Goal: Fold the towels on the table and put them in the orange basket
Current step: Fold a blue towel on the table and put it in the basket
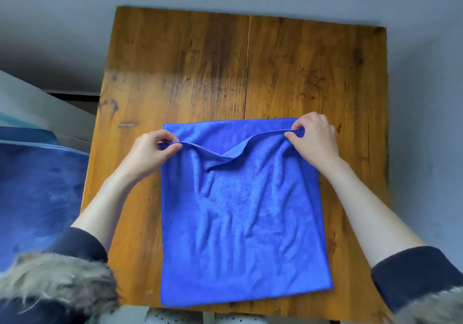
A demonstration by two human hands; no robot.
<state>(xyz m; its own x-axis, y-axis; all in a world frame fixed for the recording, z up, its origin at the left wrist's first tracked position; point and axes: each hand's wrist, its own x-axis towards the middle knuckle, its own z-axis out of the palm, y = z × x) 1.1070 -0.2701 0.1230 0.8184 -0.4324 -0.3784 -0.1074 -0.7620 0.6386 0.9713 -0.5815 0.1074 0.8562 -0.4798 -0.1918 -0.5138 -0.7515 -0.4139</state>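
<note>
On the wooden surface (190, 55), a blue towel (240, 223) is laid flat on the near half, its top layer lifted toward the far edge. The raised edge is pinched at its left corner by the left hand (147, 152) and at its right corner by the right hand (314, 135), and it sags between the 2 hands. A dark blue cloth (37, 193) is seen beside the surface on the left.

- The blue terry towel (240, 223) lies on the brown wooden table (200, 73), against its near edge, midway between its left and right edges.
- The left hand (150, 151) pinches the towel's top layer at its far left corner, the right hand (313, 135) at its far right corner.
- Blue plush fabric (37, 186) lies off the table's left edge.
</note>
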